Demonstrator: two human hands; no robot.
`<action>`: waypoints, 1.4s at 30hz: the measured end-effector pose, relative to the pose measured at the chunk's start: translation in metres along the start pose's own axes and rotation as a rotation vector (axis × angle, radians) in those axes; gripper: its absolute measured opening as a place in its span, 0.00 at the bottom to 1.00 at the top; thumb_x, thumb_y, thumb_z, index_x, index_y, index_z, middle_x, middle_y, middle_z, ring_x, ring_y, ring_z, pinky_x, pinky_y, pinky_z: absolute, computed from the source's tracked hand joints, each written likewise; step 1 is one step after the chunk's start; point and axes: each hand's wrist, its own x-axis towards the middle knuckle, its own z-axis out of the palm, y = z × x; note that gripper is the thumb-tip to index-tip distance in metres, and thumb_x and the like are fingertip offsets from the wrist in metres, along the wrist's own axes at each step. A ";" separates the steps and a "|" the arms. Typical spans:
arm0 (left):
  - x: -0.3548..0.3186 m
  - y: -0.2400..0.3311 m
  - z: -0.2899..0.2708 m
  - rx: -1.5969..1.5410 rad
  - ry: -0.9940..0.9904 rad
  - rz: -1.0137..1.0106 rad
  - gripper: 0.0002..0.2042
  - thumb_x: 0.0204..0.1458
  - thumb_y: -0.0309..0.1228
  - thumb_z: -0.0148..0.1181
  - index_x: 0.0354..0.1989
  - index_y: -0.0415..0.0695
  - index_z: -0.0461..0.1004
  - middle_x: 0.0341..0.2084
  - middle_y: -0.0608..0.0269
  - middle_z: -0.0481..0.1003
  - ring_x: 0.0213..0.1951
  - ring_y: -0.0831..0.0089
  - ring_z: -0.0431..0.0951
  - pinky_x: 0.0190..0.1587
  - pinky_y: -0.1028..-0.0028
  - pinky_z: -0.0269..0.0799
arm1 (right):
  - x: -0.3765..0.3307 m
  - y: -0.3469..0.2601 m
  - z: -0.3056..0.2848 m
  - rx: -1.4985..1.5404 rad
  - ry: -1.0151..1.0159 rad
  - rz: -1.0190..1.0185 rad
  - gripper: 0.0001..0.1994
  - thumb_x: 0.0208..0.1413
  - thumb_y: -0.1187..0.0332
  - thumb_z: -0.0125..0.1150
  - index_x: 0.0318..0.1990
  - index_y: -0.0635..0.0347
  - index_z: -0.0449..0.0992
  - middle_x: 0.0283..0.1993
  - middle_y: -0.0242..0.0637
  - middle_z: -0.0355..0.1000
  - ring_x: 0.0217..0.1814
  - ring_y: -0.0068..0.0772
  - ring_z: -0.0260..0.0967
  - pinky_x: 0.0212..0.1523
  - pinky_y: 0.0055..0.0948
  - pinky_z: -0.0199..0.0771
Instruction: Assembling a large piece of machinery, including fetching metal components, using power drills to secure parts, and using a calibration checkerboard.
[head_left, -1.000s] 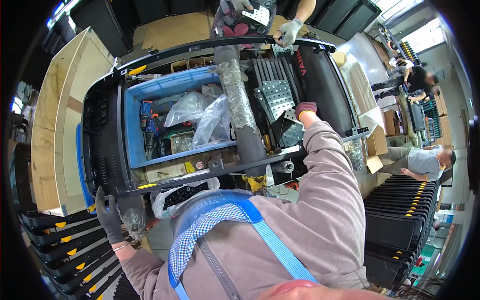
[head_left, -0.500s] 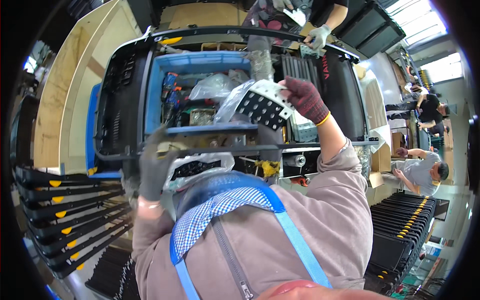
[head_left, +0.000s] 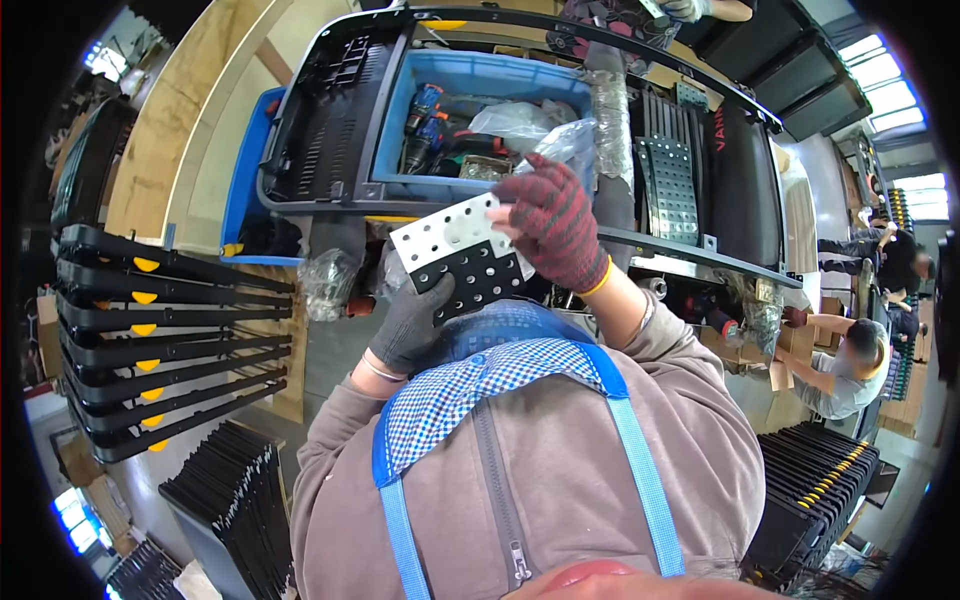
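In front of my chest is a dotted sheet (head_left: 465, 250), its upper part white with dark dots and its lower part black with pale dots. My left hand (head_left: 408, 325), in a dark grey glove, grips its lower left side, thumb on the black part. At the upper right edge, bare fingertips of my right hand (head_left: 550, 225), in a red and black knit glove, pinch the sheet; whether they also hold a small piece is hidden.
Beyond my hands, a black frame (head_left: 510, 208) holds a blue crate (head_left: 385, 150) with power drills (head_left: 425, 125) and plastic bags. A perforated grey panel (head_left: 670, 190) lies to the right. Black frames with yellow tabs (head_left: 150, 330) stack at left. Co-workers are far ahead and right.
My right hand has brought the sheet down and nearer to my chest. My left hand has come in from the left and taken hold of it. My view has shifted.
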 end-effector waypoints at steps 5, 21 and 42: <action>-0.039 -0.043 -0.016 -0.070 0.070 -0.036 0.17 0.59 0.28 0.51 0.56 0.37 0.66 0.48 0.54 0.73 0.47 0.66 0.76 0.51 0.71 0.71 | -0.018 -0.034 0.044 0.008 -0.124 0.105 0.09 0.38 0.62 0.68 0.30 0.48 0.77 0.36 0.32 0.72 0.38 0.44 0.71 0.48 0.42 0.71; -0.111 -0.028 -0.048 -1.296 0.337 -0.444 0.18 0.60 0.33 0.52 0.55 0.36 0.67 0.47 0.54 0.74 0.47 0.66 0.76 0.51 0.68 0.73 | 0.031 -0.076 0.101 0.333 0.027 -0.163 0.10 0.42 0.70 0.64 0.33 0.55 0.71 0.26 0.34 0.70 0.31 0.39 0.69 0.42 0.35 0.72; -0.174 -0.057 -0.078 -1.203 0.498 -0.464 0.17 0.60 0.34 0.52 0.53 0.35 0.69 0.44 0.55 0.76 0.44 0.67 0.77 0.48 0.69 0.74 | 0.075 0.022 0.201 0.487 -0.341 1.021 0.09 0.50 0.62 0.63 0.36 0.52 0.82 0.29 0.34 0.78 0.32 0.27 0.73 0.39 0.28 0.70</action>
